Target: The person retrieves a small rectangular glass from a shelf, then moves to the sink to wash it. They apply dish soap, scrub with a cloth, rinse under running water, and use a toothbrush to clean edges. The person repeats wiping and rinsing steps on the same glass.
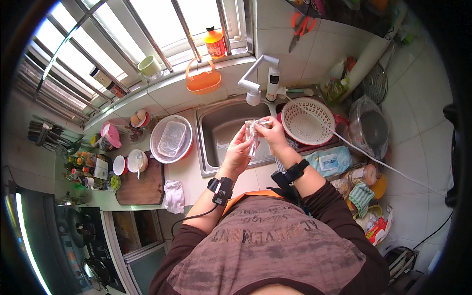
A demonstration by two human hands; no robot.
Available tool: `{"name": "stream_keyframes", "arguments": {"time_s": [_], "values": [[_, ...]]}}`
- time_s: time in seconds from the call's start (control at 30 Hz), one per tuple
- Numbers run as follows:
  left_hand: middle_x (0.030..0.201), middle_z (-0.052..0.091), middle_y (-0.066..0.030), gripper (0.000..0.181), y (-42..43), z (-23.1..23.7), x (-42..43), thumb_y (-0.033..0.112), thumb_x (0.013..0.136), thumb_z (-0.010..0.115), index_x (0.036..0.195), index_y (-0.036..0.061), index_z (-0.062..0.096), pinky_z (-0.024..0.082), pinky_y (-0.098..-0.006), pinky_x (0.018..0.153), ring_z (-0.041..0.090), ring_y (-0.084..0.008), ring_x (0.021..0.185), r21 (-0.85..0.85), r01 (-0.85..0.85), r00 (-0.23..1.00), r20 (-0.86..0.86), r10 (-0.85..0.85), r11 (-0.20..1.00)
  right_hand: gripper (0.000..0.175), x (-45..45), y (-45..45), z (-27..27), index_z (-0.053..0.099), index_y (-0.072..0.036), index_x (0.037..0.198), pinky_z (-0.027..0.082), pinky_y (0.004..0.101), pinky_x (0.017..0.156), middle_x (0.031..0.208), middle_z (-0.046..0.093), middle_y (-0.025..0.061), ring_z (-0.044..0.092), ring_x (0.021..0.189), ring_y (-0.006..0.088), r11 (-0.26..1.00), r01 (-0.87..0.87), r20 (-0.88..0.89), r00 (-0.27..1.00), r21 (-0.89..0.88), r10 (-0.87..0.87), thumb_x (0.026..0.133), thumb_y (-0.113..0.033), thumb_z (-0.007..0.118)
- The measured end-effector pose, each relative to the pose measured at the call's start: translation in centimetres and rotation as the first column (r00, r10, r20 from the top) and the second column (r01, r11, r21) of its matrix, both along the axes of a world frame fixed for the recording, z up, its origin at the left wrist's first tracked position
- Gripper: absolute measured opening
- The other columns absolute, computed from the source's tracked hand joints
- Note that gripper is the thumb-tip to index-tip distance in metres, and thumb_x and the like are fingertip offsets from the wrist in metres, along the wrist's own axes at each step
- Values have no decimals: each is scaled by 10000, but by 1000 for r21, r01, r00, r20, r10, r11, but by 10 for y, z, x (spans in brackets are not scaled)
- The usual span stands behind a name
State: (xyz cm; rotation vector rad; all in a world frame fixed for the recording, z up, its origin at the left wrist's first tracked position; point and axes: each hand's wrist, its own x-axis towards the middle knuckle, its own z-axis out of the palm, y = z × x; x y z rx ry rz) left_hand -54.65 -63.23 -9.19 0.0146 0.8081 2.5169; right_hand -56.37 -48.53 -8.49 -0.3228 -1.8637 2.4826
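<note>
Over the near right part of the stainless steel sink (206,147), my left hand (237,150) grips a small clear plastic packet (251,145) with its thumb across the front. My right hand (272,133) pinches the packet's crumpled upper end. What the packet holds is too small to tell. Above my hands, the white faucet (253,83) bends out over the sink. To the right of my right hand sits a white colander (308,121) in a red basin.
Left of the sink stand a white basin (171,139) with a plastic container inside, and a wooden cutting board (140,184) carrying bowls. A white cloth (173,196) hangs at the counter edge. A wipes pack (328,161) and a white hose (363,156) are on the right.
</note>
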Motion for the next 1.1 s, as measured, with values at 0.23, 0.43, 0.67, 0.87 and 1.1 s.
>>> {"name": "stream_keyframes", "arguments": {"time_s": [0.23,0.43,0.67,0.87,1.1], "values": [[1326,504,-94,559,-8,10,-11,-49,873,511,1400,62,361,419,-338,1011,523,-203,1182,8,-55,998,-23,55,998,129,11,-3,19,567,-43,981,534,269,714,891,644,57,635,772,136,946,-46,154,983,-321,100,867,-59,627],[1322,509,-87,561,-8,13,-7,-52,878,497,1406,65,348,418,-329,1010,514,-194,1194,61,-48,998,-26,50,997,184,4,0,24,527,-66,1014,549,297,768,933,640,68,654,832,166,902,-34,183,975,-431,124,867,-58,637],[1317,510,-88,567,-10,12,-5,-32,882,512,1413,61,339,422,-319,1005,522,-189,1181,17,-67,998,-9,67,998,151,11,-4,17,553,-55,957,514,242,698,860,625,30,616,757,105,989,-139,64,988,-44,141,858,-78,665],[1301,515,-78,590,-5,11,-1,-35,876,526,1423,64,330,444,-318,975,538,-177,1134,-8,-42,998,-51,41,999,112,-8,7,14,590,-39,901,508,234,629,813,645,28,604,710,91,985,-133,-11,991,108,135,834,-47,679],[1275,534,-85,590,-7,8,-5,-46,866,534,1415,64,347,449,-318,965,551,-187,1118,20,-74,997,-36,74,997,183,1,-2,4,664,3,990,496,226,659,871,681,47,616,725,87,981,-116,-29,992,155,122,822,-62,696]]}}
